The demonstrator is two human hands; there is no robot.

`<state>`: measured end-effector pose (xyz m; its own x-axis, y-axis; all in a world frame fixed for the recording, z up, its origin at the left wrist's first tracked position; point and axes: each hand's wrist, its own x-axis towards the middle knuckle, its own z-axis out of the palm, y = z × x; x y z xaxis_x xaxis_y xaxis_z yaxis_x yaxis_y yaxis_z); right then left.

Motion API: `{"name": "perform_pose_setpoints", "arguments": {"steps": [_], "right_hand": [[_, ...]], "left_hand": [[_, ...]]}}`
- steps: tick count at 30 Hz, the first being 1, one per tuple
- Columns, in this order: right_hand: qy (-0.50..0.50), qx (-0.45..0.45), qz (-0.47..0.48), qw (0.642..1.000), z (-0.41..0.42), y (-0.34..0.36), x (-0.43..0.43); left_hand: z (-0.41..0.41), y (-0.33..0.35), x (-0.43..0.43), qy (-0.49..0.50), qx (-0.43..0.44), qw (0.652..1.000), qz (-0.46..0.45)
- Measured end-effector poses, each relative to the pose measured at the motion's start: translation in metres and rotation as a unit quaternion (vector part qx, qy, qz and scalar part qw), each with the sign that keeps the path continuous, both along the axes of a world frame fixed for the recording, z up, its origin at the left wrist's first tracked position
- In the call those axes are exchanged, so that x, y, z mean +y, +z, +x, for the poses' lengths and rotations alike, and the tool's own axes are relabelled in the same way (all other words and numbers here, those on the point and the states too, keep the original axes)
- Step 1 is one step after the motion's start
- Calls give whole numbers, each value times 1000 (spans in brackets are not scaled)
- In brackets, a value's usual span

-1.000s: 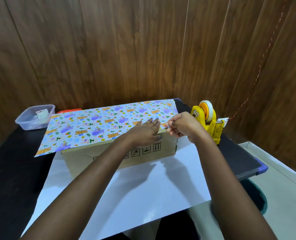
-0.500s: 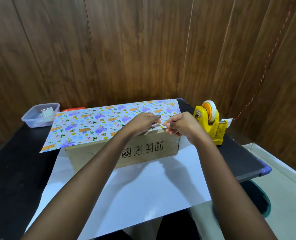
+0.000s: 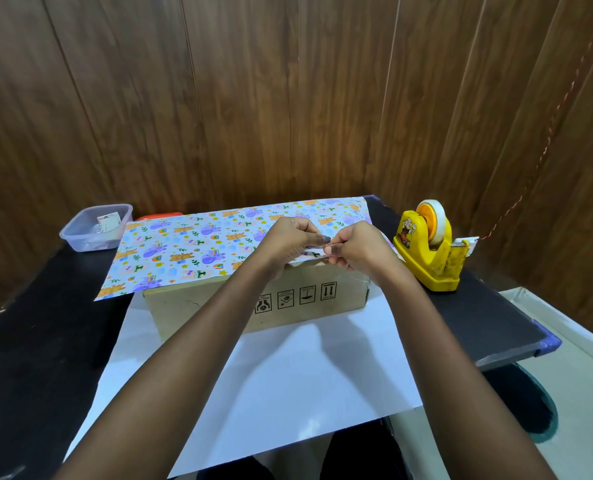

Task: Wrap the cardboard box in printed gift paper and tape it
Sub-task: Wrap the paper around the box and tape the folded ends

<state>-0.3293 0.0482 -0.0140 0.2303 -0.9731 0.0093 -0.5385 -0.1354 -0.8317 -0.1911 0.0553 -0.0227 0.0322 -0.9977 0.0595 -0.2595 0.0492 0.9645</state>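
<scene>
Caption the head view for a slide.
Left hand and right hand pinch a small strip above printed gift paper laid over a cardboard box.

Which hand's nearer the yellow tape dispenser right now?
Right. The right hand is just left of the tape dispenser, over the cardboard box's right end; the left hand sits farther left; both pinch what looks like a tape strip at the gift paper's edge.
</scene>
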Motion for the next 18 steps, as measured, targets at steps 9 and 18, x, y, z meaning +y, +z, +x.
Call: {"name": "perform_pose_setpoints", "arguments": {"steps": [9,18], "right_hand": [[-13,-25,13,1000,4,1,2],[-23,-117,96,988,-6,6,0]], "left_hand": [[-1,2,2,13,29,999,-17],[-1,6,3,2,26,1000,-18]]}}
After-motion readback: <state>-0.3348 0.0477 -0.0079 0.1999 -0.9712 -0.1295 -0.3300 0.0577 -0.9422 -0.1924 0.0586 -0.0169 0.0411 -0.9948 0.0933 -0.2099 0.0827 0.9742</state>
